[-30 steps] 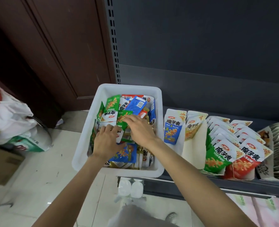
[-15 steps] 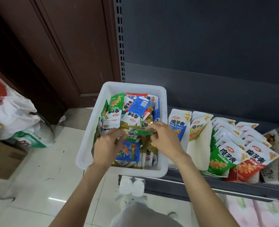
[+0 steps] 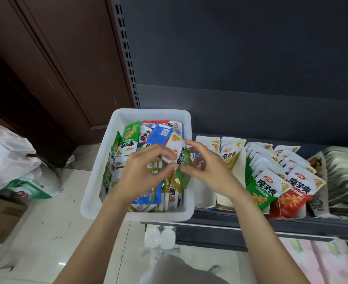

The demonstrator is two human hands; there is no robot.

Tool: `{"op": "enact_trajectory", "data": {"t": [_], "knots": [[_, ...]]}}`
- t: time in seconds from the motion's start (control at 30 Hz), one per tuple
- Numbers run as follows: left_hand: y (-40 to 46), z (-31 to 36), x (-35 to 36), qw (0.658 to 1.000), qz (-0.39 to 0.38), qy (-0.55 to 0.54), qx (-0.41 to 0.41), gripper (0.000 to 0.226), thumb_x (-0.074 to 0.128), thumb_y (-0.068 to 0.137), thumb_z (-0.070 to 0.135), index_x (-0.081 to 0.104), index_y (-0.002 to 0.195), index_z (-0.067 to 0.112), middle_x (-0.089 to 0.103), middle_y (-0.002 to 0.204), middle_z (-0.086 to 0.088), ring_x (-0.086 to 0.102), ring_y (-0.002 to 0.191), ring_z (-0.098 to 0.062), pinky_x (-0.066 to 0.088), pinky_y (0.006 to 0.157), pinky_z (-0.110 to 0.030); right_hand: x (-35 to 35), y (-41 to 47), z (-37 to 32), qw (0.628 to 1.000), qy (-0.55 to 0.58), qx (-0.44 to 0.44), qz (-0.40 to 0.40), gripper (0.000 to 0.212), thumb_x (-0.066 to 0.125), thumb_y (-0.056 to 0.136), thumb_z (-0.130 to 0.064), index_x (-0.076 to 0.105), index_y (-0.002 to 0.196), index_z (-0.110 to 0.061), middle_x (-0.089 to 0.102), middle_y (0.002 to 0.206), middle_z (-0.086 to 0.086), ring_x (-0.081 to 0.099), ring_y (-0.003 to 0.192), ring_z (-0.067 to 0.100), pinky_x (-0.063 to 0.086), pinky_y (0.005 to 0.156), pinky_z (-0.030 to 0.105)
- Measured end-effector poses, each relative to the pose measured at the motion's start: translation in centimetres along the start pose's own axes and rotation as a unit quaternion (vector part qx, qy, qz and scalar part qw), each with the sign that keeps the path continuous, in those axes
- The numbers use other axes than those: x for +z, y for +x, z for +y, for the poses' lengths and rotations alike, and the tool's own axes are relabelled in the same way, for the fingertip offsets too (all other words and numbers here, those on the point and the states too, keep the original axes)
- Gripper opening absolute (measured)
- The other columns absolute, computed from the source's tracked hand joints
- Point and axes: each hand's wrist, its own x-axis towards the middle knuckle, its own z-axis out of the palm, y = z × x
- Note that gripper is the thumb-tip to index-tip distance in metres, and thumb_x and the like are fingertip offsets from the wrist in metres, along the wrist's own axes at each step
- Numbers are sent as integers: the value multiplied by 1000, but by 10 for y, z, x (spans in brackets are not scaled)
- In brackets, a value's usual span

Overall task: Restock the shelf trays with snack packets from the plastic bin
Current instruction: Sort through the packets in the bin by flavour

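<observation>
Plastic bin (image 3: 115, 128): white, standing at the left end of the shelf (image 3: 271, 226), filled with a loose jumble of snack packets in green, blue, red and white.
Held packet (image 3: 182, 160): green and white, lifted above the bin's right half, tilted with its green end pointing down; it lies between the two hands.
Left hand (image 3: 142, 173): over the middle of the bin, fingers curled, thumb and forefinger pinching the white upper end of the held packet.
Right hand (image 3: 207, 171): over the bin's right wall, fingers bent; thumb and fingertips touch the green lower edge of the same packet, while the forefinger arches above it. Whether it truly grips is hard to tell because of blur.
Packets in the bin (image 3: 131, 140): below both hands; a blue packet (image 3: 158, 134) lies near the far wall, just behind the left hand.
Shelf trays (image 3: 238, 160): just right of the bin, holding upright rows of packets; green ones (image 3: 265, 189) and red ones (image 3: 298, 191) stand at the front.
Floor (image 3: 46, 232): pale tiles, with a white sack (image 3: 11, 160) to the left.
</observation>
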Motion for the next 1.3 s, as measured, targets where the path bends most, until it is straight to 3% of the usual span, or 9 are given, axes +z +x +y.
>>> {"op": "enact_trajectory", "data": {"t": [0.1, 0.2, 0.37, 0.47, 0.6, 0.7, 0.83, 1.07, 1.3], "knots": [[18, 18, 16, 996, 1, -77, -41, 21, 70, 80, 4, 67, 96, 16, 68, 97, 3, 65, 86, -10, 52, 76, -22, -10, -14, 7, 997, 44, 15, 63, 27, 73, 80, -29, 60, 103, -27, 60, 74, -2, 43, 59, 8, 39, 57, 31], [35, 40, 42, 975, 31, -183, -123, 44, 71, 80, 2, 55, 112, 28, 62, 112, 5, 66, 81, -16, 51, 77, -21, -28, -39, 16, 987, 42, 1, 155, 9, 68, 84, -35, 64, 87, -28, 61, 65, -14, 44, 53, 7, 39, 50, 27], [48, 48, 106, 963, -87, -201, -158, 39, 69, 84, 12, 55, 118, 24, 63, 106, 3, 63, 91, -8, 50, 80, -21, -66, -97, 43, 913, 9, 32, 407, 35, 56, 82, -52, 61, 85, -17, 59, 68, 1, 51, 58, 20, 43, 54, 37], [41, 47, 148, 957, -163, -177, -164, 39, 68, 85, 17, 55, 122, 22, 63, 105, 6, 59, 96, -5, 51, 85, -27, -82, -123, 72, 876, 38, 70, 477, 39, 57, 81, -60, 62, 91, -23, 64, 77, 9, 56, 67, 31, 48, 60, 48], [36, 47, 186, 955, -203, -150, -154, 39, 65, 88, 21, 54, 125, 27, 61, 114, 8, 57, 99, -1, 50, 84, -21, -72, -130, 99, 888, 17, 93, 450, 30, 56, 84, -58, 63, 94, -31, 65, 81, 4, 58, 68, 30, 49, 61, 54], [31, 41, 202, 971, -177, -87, -137, 16, 65, 87, 17, 67, 103, 16, 66, 97, 4, 61, 83, -2, 52, 74, -20, -59, -124, 104, 902, -16, 115, 417, 22, 56, 87, -44, 64, 98, -26, 66, 88, -6, 61, 79, 17, 52, 70, 49], [26, 35, 210, 977, -161, -44, -136, 17, 68, 86, 15, 69, 102, 15, 70, 94, 1, 60, 75, -1, 46, 67, -6, -56, -125, 110, 879, -12, 145, 455, 20, 62, 88, -33, 62, 107, -27, 64, 94, -20, 63, 85, 5, 52, 84, 48], [19, 30, 194, 985, -100, -30, -135, 24, 62, 89, 23, 63, 113, 23, 66, 102, 12, 61, 91, -3, 55, 78, -29, -67, -132, 91, 862, -10, 105, 496, 21, 59, 91, -6, 63, 106, -21, 54, 103, -11, 59, 88, -2, 50, 71, 23], [-10, 18, 111, 990, 61, 74, -104, 28, 48, 90, 34, 68, 100, 17, 64, 74, 6, 53, 68, -2, 41, 62, -13, -53, -107, 50, 946, -105, -28, 307, 15, 55, 91, -11, 67, 99, -13, 65, 96, -6, 59, 87, 3, 47, 72, 15]]}}
